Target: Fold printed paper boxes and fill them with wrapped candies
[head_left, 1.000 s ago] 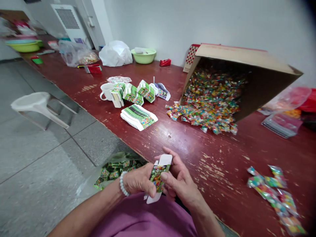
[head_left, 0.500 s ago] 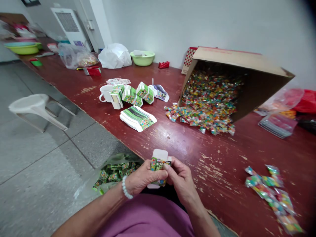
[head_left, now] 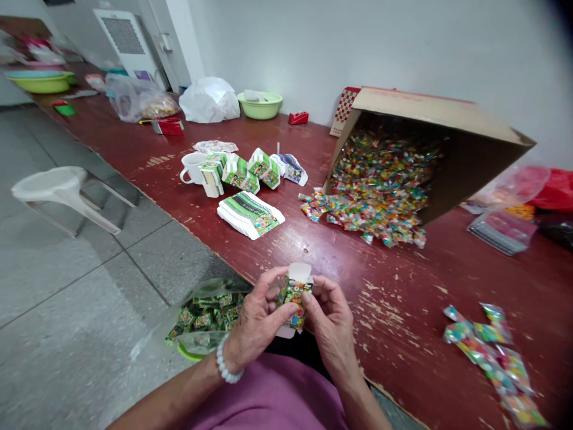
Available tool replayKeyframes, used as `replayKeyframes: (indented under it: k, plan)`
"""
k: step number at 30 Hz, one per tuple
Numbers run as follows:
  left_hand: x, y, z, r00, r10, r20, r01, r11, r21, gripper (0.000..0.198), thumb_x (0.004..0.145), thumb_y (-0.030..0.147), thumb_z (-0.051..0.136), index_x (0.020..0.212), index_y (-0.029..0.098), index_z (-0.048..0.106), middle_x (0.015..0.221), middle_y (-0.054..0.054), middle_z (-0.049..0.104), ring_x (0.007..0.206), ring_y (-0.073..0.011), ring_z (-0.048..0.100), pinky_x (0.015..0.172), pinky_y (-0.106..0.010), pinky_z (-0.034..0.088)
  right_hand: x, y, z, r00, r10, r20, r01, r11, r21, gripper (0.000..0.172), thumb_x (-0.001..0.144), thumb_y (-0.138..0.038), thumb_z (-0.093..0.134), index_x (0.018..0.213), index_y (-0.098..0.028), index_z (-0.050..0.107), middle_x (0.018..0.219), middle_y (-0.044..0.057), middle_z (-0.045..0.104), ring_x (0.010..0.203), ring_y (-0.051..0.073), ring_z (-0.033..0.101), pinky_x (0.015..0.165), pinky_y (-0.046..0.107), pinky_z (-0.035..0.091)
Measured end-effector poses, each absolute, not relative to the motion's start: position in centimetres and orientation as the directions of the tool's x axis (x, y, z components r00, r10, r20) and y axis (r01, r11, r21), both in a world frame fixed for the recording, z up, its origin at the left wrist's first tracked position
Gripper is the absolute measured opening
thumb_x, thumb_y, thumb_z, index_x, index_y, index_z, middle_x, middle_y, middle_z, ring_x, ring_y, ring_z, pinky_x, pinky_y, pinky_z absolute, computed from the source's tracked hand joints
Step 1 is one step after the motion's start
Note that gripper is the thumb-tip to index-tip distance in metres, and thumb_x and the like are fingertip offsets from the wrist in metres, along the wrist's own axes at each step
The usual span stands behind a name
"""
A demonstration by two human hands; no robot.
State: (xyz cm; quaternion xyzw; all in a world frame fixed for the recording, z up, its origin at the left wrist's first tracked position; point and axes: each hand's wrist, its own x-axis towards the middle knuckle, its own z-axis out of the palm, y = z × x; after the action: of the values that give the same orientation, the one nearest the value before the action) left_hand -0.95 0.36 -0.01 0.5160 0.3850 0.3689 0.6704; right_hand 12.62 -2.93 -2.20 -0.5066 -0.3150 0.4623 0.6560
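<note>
From my end, I have the fingers (head_left: 283, 314) of the left hand (head_left: 254, 327) and right hand (head_left: 332, 322) grasping a small green carton (head_left: 294, 297), white flaps (head_left: 299, 271) out, near the red surface's (head_left: 403, 280) edge.

Worn red tabletop (head_left: 331, 248) lies open beyond the left hand (head_left: 255, 325) and right hand (head_left: 332, 319), with a narrow lane between a stack of flat boxes (head_left: 250, 214) and spilled candy packets (head_left: 380, 222) — closed at its far end by a purple box (head_left: 290, 169). Behind the stack, a mug (head_left: 194, 168) and folded boxes (head_left: 242, 172) block the way, while a tipped carton (head_left: 441, 113) can be entered only through its front mouth. Open table stretches rightward to loose packets (head_left: 487, 352); a bag (head_left: 210, 313) crowds the left wrist.
</note>
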Motion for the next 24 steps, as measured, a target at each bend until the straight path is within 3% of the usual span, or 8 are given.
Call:
replayKeyframes:
  k: [5, 7, 10, 13, 16, 20, 24]
  plan:
    - [-1.2, 0.5, -0.1, 0.408, 0.9, -0.152, -0.112, 0.215, 0.97, 0.054, 0.083, 0.028, 0.071, 0.131, 0.028, 0.046, 0.121, -0.006, 0.066, 0.104, -0.0212, 0.066, 0.086, -0.03, 0.054, 13.1, -2.9, -2.6, 0.296, 0.954, -0.045, -0.267, 0.037, -0.963, 0.026, 0.086, -0.038, 0.07, 0.108, -0.024, 0.065, 0.099, 0.004, 0.07, 0.086, 0.018, 0.064, 0.076, 0.03, 0.052]
    - [-1.4, 0.6, -0.2, 0.437, 0.88, -0.185, -0.119, 0.26, 0.958, 0.051, 0.082, 0.029, 0.073, 0.126, 0.026, 0.048, 0.116, -0.006, 0.067, 0.095, -0.0186, 0.067, 0.081, -0.029, 0.055, 13.5, -2.9, -2.8, 0.277, 0.96, -0.036, -0.248, 0.035, -0.968, 0.024, 0.087, -0.038, 0.07, 0.106, -0.024, 0.066, 0.097, 0.003, 0.07, 0.086, 0.017, 0.064, 0.076, 0.028, 0.052]
    - [-1.7, 0.9, -0.3, 0.513, 0.819, -0.258, -0.135, 0.373, 0.918, 0.047, 0.081, 0.035, 0.075, 0.117, 0.024, 0.048, 0.093, -0.001, 0.068, 0.069, -0.0122, 0.064, 0.065, -0.024, 0.052, 14.2, -3.0, -3.4, 0.221, 0.973, -0.066, -0.234, -0.013, -0.972, 0.022, 0.085, -0.039, 0.072, 0.098, -0.021, 0.067, 0.087, 0.002, 0.069, 0.074, 0.015, 0.061, 0.067, 0.025, 0.049]
    - [-2.0, 1.3, -0.3, 0.55, 0.785, -0.285, -0.133, 0.419, 0.898, 0.039, 0.084, 0.043, 0.071, 0.109, 0.022, 0.05, 0.076, 0.003, 0.061, 0.063, -0.01, 0.057, 0.061, -0.021, 0.047, 14.9, -2.7, -3.7, 0.107, 0.981, -0.159, -0.286, -0.123, -0.95, 0.024, 0.084, -0.041, 0.073, 0.088, -0.019, 0.068, 0.075, 0.001, 0.067, 0.063, 0.013, 0.058, 0.06, 0.025, 0.047]
    - [-2.2, 1.5, -0.5, 0.535, 0.804, -0.258, -0.073, 0.349, 0.934, 0.031, 0.088, 0.047, 0.063, 0.1, 0.02, 0.055, 0.078, 0.002, 0.058, 0.067, -0.0099, 0.053, 0.061, -0.021, 0.042, 15.2, -2.3, -3.5, 0.07, 0.972, -0.223, -0.384, -0.18, -0.906, 0.026, 0.077, -0.04, 0.08, 0.085, -0.019, 0.068, 0.075, 0.001, 0.069, 0.064, 0.014, 0.061, 0.063, 0.028, 0.05]
    - [-2.4, 1.7, -0.6, 0.514, 0.844, -0.152, 0.006, 0.174, 0.985, 0.026, 0.09, 0.043, 0.062, 0.092, 0.017, 0.059, 0.078, 0.002, 0.056, 0.07, -0.0103, 0.049, 0.066, -0.021, 0.04, 15.5, -1.9, -2.7, 0.073, 0.972, -0.225, -0.43, -0.173, -0.886, 0.049, 0.068, -0.03, 0.088, 0.112, -0.024, 0.066, 0.077, -0.002, 0.069, 0.068, 0.013, 0.063, 0.067, 0.026, 0.051]
    - [-2.2, 1.6, -0.3, 0.461, 0.876, -0.142, -0.026, 0.173, 0.985, 0.028, 0.086, 0.044, 0.066, 0.09, 0.019, 0.054, 0.076, 0.003, 0.057, 0.071, -0.0107, 0.052, 0.067, -0.021, 0.042, 15.6, -2.0, -3.2, -0.041, 0.976, -0.214, -0.4, -0.212, -0.892, 0.023, 0.076, -0.032, 0.082, 0.09, -0.019, 0.07, 0.08, 0.003, 0.071, 0.07, 0.016, 0.064, 0.069, 0.031, 0.053]
